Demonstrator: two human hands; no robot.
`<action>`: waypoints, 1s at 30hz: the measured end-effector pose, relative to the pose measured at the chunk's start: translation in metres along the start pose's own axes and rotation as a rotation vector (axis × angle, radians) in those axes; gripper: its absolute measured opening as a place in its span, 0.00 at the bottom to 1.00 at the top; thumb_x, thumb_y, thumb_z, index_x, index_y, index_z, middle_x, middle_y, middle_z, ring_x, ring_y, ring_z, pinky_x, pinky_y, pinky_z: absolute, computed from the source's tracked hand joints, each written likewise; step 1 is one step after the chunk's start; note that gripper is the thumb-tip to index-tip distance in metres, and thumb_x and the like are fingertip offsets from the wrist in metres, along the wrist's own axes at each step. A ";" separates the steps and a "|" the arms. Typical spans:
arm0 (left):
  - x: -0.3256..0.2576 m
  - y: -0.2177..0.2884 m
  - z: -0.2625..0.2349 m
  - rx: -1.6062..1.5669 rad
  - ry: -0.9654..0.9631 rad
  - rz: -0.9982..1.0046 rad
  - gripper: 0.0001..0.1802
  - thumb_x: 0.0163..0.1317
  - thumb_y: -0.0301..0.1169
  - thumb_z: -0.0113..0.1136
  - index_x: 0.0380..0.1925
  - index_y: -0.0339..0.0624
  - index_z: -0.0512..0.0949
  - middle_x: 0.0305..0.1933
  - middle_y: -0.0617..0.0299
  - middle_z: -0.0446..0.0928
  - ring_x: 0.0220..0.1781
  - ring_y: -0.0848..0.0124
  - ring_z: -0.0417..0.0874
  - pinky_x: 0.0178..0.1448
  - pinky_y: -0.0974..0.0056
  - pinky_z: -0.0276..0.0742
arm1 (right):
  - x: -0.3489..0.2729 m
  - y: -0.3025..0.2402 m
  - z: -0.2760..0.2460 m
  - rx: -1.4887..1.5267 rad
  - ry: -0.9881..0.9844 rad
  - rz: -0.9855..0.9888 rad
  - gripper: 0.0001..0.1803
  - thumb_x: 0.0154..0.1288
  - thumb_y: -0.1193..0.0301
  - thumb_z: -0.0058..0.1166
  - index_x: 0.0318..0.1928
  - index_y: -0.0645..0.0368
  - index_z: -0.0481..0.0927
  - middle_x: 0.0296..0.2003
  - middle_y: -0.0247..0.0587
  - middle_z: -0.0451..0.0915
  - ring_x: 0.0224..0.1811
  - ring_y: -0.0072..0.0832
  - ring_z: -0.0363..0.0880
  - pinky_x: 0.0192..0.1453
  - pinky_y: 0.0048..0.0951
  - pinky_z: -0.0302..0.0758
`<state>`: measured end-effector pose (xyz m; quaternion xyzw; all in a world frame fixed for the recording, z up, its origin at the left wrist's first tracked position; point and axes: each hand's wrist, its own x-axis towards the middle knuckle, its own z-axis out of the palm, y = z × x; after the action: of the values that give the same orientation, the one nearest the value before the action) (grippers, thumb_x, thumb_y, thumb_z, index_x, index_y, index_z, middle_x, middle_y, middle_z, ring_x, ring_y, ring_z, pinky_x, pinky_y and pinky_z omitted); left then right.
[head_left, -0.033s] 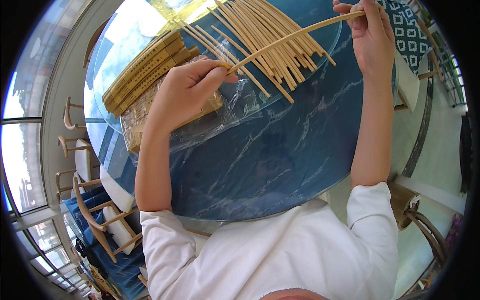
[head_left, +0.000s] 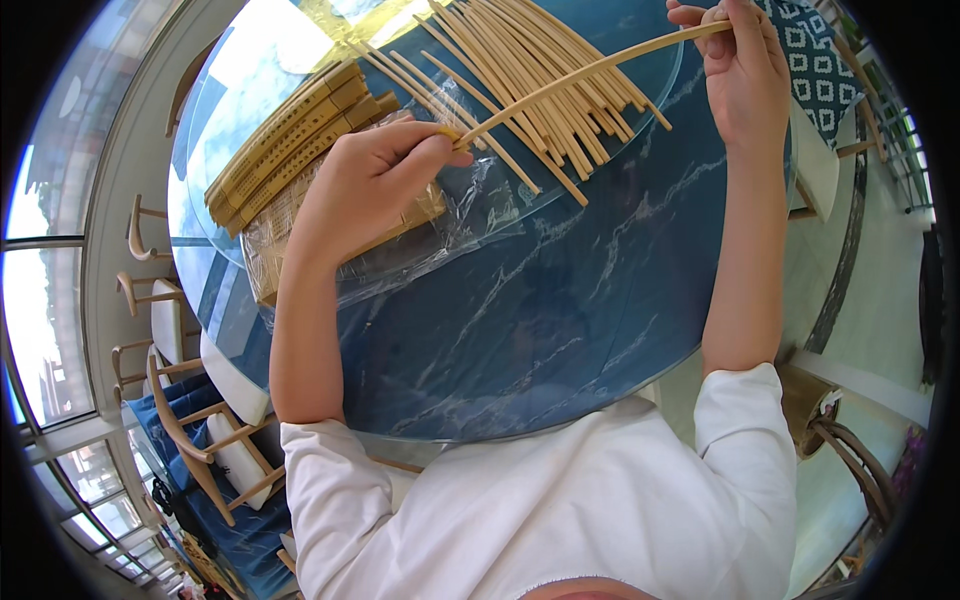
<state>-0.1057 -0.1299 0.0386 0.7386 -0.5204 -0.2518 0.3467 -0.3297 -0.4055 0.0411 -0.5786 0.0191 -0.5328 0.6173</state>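
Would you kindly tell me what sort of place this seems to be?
It looks like a restaurant or similar dining room: a round blue marbled table bears a glass turntable, chopstick-like wooden sticks lie on it, and padded wooden chairs stand nearby.

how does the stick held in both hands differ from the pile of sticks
The held stick spans from left hand to right hand; the stick pile lies on the table.
The held stick slants up to the right in view; most of the stick pile slants down to the right.
Both look slender and pale tan.
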 end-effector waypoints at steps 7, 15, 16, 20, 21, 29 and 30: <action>0.000 -0.006 -0.001 0.024 -0.024 0.132 0.14 0.79 0.36 0.63 0.48 0.40 0.92 0.34 0.66 0.82 0.26 0.78 0.72 0.30 0.70 0.65 | 0.005 0.008 -0.003 0.005 0.057 -0.034 0.20 0.86 0.63 0.51 0.31 0.53 0.79 0.22 0.29 0.73 0.33 0.26 0.86 0.60 0.36 0.83; 0.001 -0.001 -0.005 0.033 -0.092 0.182 0.14 0.80 0.34 0.61 0.55 0.38 0.88 0.47 0.60 0.91 0.38 0.75 0.87 0.54 0.66 0.86 | 0.005 0.013 -0.013 0.042 0.108 0.170 0.19 0.86 0.63 0.51 0.31 0.54 0.79 0.22 0.30 0.74 0.29 0.25 0.83 0.54 0.34 0.85; 0.002 -0.005 -0.005 0.033 -0.097 0.210 0.15 0.80 0.34 0.61 0.55 0.38 0.88 0.48 0.59 0.91 0.40 0.73 0.88 0.53 0.67 0.86 | 0.004 0.014 -0.012 0.060 0.143 0.219 0.19 0.86 0.63 0.51 0.31 0.54 0.78 0.22 0.30 0.74 0.29 0.25 0.83 0.53 0.34 0.85; 0.001 -0.009 -0.008 0.054 -0.154 0.224 0.15 0.80 0.33 0.60 0.57 0.36 0.87 0.49 0.55 0.91 0.50 0.65 0.92 0.53 0.65 0.87 | 0.005 0.024 -0.017 0.071 0.140 0.412 0.20 0.86 0.61 0.51 0.31 0.54 0.77 0.22 0.31 0.76 0.31 0.28 0.86 0.51 0.35 0.87; 0.000 -0.010 -0.007 0.027 -0.160 0.234 0.15 0.80 0.33 0.60 0.58 0.36 0.86 0.50 0.54 0.91 0.51 0.64 0.92 0.54 0.64 0.87 | 0.004 0.024 -0.015 0.058 0.153 0.443 0.20 0.86 0.61 0.51 0.31 0.53 0.77 0.22 0.32 0.76 0.32 0.29 0.87 0.52 0.35 0.87; 0.000 -0.009 -0.007 -0.118 -0.191 0.248 0.16 0.80 0.30 0.59 0.61 0.33 0.84 0.50 0.52 0.90 0.55 0.61 0.92 0.60 0.60 0.88 | 0.002 0.024 -0.015 0.103 0.167 0.389 0.18 0.85 0.62 0.52 0.32 0.53 0.78 0.23 0.32 0.78 0.34 0.32 0.89 0.51 0.36 0.87; 0.000 -0.010 -0.007 -0.102 -0.185 0.244 0.16 0.80 0.30 0.59 0.61 0.33 0.84 0.50 0.52 0.90 0.55 0.61 0.92 0.60 0.60 0.88 | 0.002 0.024 -0.011 0.108 0.167 0.329 0.18 0.85 0.62 0.52 0.33 0.53 0.78 0.23 0.32 0.78 0.33 0.32 0.89 0.51 0.35 0.87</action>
<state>-0.0947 -0.1262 0.0357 0.6250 -0.6226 -0.3008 0.3623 -0.3208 -0.4200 0.0211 -0.4874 0.1360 -0.4712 0.7225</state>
